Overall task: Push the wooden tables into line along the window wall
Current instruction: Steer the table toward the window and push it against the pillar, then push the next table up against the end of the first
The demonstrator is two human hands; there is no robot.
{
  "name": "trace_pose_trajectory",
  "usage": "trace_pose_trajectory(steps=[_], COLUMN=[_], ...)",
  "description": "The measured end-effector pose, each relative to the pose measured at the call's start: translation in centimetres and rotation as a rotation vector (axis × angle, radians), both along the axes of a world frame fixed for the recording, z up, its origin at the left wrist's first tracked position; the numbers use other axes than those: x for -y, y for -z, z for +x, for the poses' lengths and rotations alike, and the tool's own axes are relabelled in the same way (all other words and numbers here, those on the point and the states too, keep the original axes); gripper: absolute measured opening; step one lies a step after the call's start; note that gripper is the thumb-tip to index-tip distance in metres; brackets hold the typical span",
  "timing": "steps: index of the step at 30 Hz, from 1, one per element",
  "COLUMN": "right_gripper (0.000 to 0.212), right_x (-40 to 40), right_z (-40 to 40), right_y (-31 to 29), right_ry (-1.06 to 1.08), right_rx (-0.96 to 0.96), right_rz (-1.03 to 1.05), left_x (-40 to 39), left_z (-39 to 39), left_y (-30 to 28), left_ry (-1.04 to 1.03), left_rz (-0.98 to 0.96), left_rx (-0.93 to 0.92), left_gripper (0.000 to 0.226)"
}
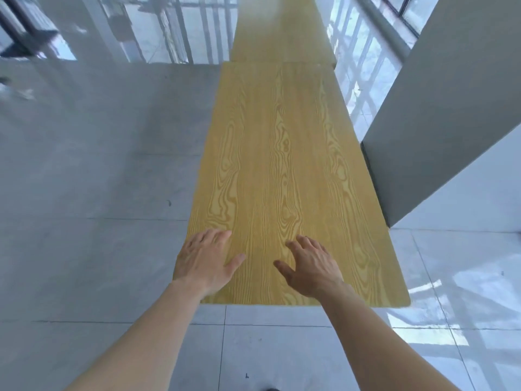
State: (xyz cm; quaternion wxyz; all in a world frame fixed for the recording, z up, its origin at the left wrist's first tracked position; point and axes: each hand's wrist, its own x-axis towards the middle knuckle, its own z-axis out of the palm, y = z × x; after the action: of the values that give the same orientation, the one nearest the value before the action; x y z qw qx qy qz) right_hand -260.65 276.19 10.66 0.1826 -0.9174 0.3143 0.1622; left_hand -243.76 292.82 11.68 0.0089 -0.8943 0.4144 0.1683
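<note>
A long wooden table (282, 153) with yellow grain stretches away from me down the middle of the view. Its far end meets a second wooden table (279, 29), whose top sits slightly offset to the right. My left hand (205, 261) lies flat on the near left corner of the closer table, fingers together, thumb spread. My right hand (308, 266) hovers or rests over the near end, fingers spread and slightly curled. Neither hand holds anything.
A grey wall pillar (439, 122) stands against the right edge of the near table. Windows (394, 9) run along the upper right. Glossy pale floor tiles (98, 165) spread to the left and in front, reflecting window frames.
</note>
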Motion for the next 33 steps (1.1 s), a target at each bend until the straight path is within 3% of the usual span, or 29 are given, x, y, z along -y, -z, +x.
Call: trace_pose_trajectory(steps=[10, 17, 24, 33], right_gripper=[0.074, 0.071, 0.069, 0.069], right_x=[-2.4, -9.5, -18.1, -15.5], right_z=[12.7, 28.7, 46.4, 63.4], right_y=[-5.4, -7.4, -10.4, -9.4], right_ry=[-0.160, -0.255, -0.337, -0.317], right_rx=[0.019, 0.036, 0.076, 0.049], right_rz=[-0.021, -0.084, -0.057, -0.048], left_x=[-4.8, -13.5, -22.9, -19.7], left_z=[10.6, 24.5, 40.2, 58.7], left_y=[-6.7, -6.8, -8.1, -7.4], left_ry=[-0.076, -0.168, -0.250, -0.246], left_rz=[-0.077, -0.109, -0.068, -0.086], left_rx=[0.044, 0.088, 0.091, 0.108], left_gripper=[0.077, 0.104, 0.109, 0.106])
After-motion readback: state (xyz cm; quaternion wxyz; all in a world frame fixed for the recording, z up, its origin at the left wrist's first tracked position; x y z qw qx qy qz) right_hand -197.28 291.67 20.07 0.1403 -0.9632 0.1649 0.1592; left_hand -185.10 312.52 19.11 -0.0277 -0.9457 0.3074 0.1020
